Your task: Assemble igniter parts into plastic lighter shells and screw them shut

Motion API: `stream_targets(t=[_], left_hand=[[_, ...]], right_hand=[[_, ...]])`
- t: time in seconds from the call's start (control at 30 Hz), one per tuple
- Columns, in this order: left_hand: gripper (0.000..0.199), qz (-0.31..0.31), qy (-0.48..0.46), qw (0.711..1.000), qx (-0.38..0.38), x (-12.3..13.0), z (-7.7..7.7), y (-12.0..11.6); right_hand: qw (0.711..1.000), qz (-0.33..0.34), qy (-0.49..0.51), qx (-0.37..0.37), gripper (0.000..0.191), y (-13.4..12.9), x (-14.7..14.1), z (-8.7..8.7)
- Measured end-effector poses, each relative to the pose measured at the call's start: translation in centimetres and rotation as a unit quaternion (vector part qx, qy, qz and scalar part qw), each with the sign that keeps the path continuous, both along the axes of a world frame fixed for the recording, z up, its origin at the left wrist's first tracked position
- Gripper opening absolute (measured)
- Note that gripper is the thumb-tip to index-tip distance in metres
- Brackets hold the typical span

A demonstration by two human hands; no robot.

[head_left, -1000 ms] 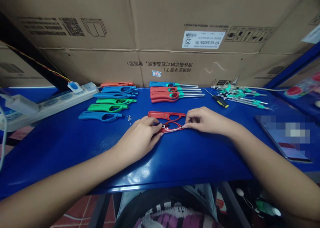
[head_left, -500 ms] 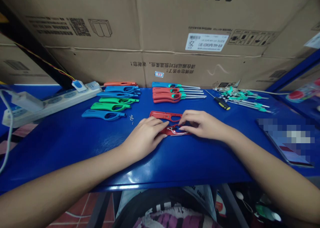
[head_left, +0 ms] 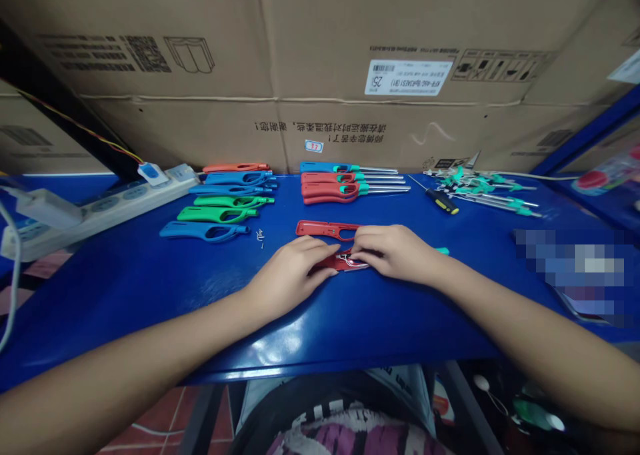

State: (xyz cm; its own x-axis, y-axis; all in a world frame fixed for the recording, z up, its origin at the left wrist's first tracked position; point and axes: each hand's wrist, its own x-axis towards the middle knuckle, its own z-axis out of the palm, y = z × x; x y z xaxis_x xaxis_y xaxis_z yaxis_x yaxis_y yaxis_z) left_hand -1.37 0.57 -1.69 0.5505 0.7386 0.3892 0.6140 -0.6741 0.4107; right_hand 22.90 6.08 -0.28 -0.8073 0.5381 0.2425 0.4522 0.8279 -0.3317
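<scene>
My left hand [head_left: 289, 266] is closed on the handle end of a red lighter shell half [head_left: 330, 262] lying on the blue table, thumb at its near edge and fingers over its far edge. White wires [head_left: 356, 264] run inside that half. Over them, my right hand [head_left: 400, 252] has its thumb and fingers pinched together; the small part between the fingertips is hidden. Just beyond both hands lies the other red shell half [head_left: 320, 229], its inner face up. A teal tip [head_left: 442, 250] shows past my right wrist.
Blue, green and orange lighter shells [head_left: 205, 230] lie at left, near small screws [head_left: 261, 236]. Lighters with metal tubes [head_left: 330, 192] lie behind. A screwdriver [head_left: 443, 200] and teal-ended tube assemblies [head_left: 500, 202] are at right. A power strip [head_left: 105, 202] and cardboard box [head_left: 330, 35] stand behind.
My right hand has shifted slightly left along the red shell half, and its fingertips have come closer together over the wires. My left hand keeps its hold. The view has shifted a little.
</scene>
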Motion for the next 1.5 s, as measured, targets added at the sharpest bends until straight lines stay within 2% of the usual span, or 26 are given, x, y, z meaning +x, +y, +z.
stream_targets(t=[0.17, 0.3, 0.4, 0.5, 0.6, 0.73, 0.87, 1.0, 1.13, 1.27, 1.33, 1.5], left_hand=[[0.038, -0.010, 0.020, 1.000, 0.006, 0.1, 0.3, -0.3], [0.038, -0.015, 0.044, 0.999, 0.022, 0.2, 0.4, -0.5], [0.041, -0.009, 0.101, 0.994, 0.043, 0.2, 0.7, -0.8], [0.047, -0.029, 0.175, 0.982, 0.072, 0.4, 1.4, -1.1], [0.048, -0.038, 0.212, 0.973, 0.088, 0.5, 1.9, -1.3], [0.043, -0.008, 0.190, 0.980, 0.064, 0.1, 2.0, -1.2], [0.041, 0.013, 0.142, 0.989, 0.036, -0.3, 1.7, -0.8], [0.040, 0.014, 0.111, 0.994, 0.005, -0.4, 1.6, -0.6], [0.037, 0.013, 0.098, 0.995, -0.005, -0.4, 1.6, -0.5], [0.036, 0.023, 0.100, 0.995, -0.003, -0.3, 1.7, -0.5], [0.034, 0.026, 0.105, 0.994, -0.004, -0.2, 1.8, -0.5], [0.030, 0.008, 0.106, 0.994, -0.007, -0.1, 1.6, -0.6]], right_hand=[[0.997, -0.001, 0.048, -0.054, 0.013, 0.2, 0.0, 0.0], [0.996, -0.019, 0.060, -0.069, 0.014, 0.2, -0.1, 0.0], [0.995, -0.029, 0.063, -0.076, 0.014, 0.2, -0.3, -0.1], [0.995, -0.031, 0.060, -0.067, 0.014, 0.1, -0.4, -0.2], [0.997, -0.030, 0.047, -0.056, 0.012, 0.2, 0.0, 0.2], [0.996, -0.004, 0.033, -0.085, 0.020, 0.7, 1.6, 1.8], [0.990, 0.003, -0.025, -0.139, 0.021, 1.4, 3.2, 3.0], [0.979, -0.016, -0.071, -0.191, 0.023, 1.8, 3.5, 3.0], [0.965, -0.077, -0.083, -0.237, 0.025, 1.7, 2.9, 2.6], [0.975, -0.074, -0.070, -0.196, 0.015, 1.4, 2.8, 2.6], [0.986, -0.043, -0.046, -0.157, 0.009, 1.3, 2.7, 2.5], [0.993, 0.033, -0.003, -0.112, 0.013, 0.5, 1.9, 2.1]])
